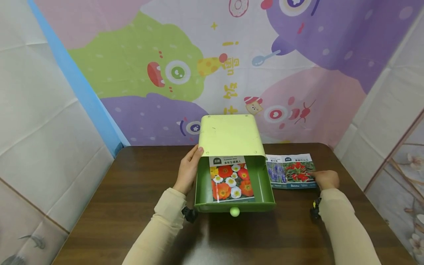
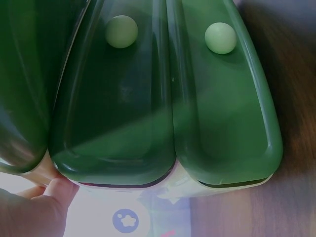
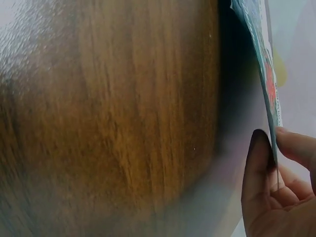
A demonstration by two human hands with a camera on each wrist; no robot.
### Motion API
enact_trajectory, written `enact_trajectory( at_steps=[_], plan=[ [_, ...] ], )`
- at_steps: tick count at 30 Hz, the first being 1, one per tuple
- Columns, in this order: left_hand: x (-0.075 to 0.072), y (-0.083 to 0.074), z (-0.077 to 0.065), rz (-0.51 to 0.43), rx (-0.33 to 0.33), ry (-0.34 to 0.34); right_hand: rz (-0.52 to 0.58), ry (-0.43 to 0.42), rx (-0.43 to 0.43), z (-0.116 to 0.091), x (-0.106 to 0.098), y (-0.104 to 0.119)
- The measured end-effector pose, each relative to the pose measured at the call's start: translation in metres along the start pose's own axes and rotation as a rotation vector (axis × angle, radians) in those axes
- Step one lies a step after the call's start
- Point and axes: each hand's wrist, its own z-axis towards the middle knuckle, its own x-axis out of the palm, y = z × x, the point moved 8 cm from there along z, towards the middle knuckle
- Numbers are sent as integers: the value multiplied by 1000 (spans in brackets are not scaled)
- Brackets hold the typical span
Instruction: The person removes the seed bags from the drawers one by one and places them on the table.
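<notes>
A small cabinet with a pale yellow-green casing (image 1: 230,136) stands on the table with its top drawer (image 1: 263,184) pulled out. Inside that drawer lies a seed packet (image 1: 230,180) picturing red, orange and white flowers. My left hand (image 1: 189,169) grips the cabinet's left side, thumb at the front edge. At right, my right hand (image 1: 327,179) pinches the right edge of a red-flower seed packet (image 1: 298,169) between thumb and fingers. A purple-flower packet (image 1: 276,173) overlaps its left side and is partly hidden by the cabinet. In the right wrist view the red-flower packet (image 3: 269,84) appears edge-on.
Below the open drawer, two closed green drawers (image 2: 222,108) with round pale knobs (image 2: 220,38) show in the left wrist view. The dark wooden table (image 1: 145,206) reaches back to a cartoon-printed cloth (image 1: 132,73).
</notes>
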Motion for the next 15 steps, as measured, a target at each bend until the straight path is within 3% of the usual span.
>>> enact_trajectory(
  at_steps=[8,15],
  plan=[
    [0,-1,0,6,-2,0,-136,38,-72,1,3,5],
    [-1,-1,-1,3,-1,-3,-178,42,-89,0,5,6]
  ],
)
